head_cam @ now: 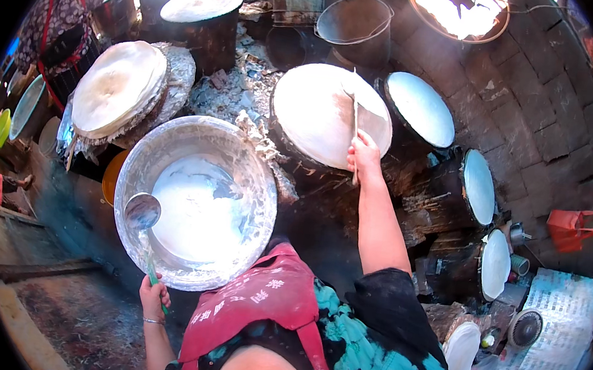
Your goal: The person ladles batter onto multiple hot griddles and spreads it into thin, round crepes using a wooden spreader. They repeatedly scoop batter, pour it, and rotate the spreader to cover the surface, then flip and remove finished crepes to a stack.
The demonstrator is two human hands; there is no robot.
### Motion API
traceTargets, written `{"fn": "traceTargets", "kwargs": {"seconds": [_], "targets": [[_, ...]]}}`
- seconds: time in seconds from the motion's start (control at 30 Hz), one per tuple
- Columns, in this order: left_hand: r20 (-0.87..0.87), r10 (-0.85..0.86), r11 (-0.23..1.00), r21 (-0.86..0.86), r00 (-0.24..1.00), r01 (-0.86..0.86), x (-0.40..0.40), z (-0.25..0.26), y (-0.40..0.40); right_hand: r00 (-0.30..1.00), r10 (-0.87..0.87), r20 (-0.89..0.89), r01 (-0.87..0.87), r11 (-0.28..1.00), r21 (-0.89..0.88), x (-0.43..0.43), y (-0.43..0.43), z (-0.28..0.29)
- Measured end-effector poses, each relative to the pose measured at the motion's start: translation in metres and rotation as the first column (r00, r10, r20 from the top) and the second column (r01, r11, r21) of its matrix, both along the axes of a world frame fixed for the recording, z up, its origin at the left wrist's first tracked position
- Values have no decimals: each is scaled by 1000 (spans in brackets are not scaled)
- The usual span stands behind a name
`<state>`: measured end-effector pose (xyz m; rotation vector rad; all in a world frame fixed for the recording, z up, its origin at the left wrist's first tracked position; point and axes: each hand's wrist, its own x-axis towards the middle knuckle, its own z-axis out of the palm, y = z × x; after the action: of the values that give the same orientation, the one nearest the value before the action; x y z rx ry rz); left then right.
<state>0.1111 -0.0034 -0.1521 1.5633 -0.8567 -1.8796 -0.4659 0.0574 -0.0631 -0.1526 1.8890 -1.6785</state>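
My left hand (154, 297) grips the green handle of a metal ladle (143, 211), whose bowl is over the left rim of a large metal basin (268, 203). White liquid batter (193, 213) lies in the basin. My right hand (365, 156) is closed around a thin stick-like tool (356, 116). The tool's far end reaches over a round white surface (313, 112), on which a greyish patch shows to the right. Whether its tip touches that surface I cannot tell. Left of the basin's top is a stack of thin round white sheets (120, 87).
Drums with white round tops (422, 109) curve down the right side. More drums (201, 5) and a metal bucket (355, 23) are at the top. A person in a patterned top (60, 16) is at upper left. A red bag (570, 227) and a small fan (525, 328) lie right.
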Motion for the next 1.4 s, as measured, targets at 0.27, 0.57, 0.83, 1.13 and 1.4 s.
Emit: {"fn": "traceTargets", "kwargs": {"seconds": [0.27, 0.57, 0.83, 1.13, 1.4], "targets": [[96, -18, 1000, 21, 995, 16, 4, -13, 22, 999, 23, -50, -17, 993, 114, -15, 8, -5], [145, -2, 999, 41, 989, -4, -23, -19, 37, 995, -34, -89, 48, 985, 164, -50, 38, 1], [145, 90, 995, 22, 985, -95, -61, 0, 53, 943, 312, -115, -268, 919, 288, -58, 17, 26], [176, 145, 989, -4, 974, -147, -67, 13, 79, 908, 371, -194, -295, 896, 333, -109, 37, 20], [152, 197, 980, 7, 969, -201, -83, 19, 98, 814, 476, -332, -422, 878, 224, -109, 35, 2]]}}
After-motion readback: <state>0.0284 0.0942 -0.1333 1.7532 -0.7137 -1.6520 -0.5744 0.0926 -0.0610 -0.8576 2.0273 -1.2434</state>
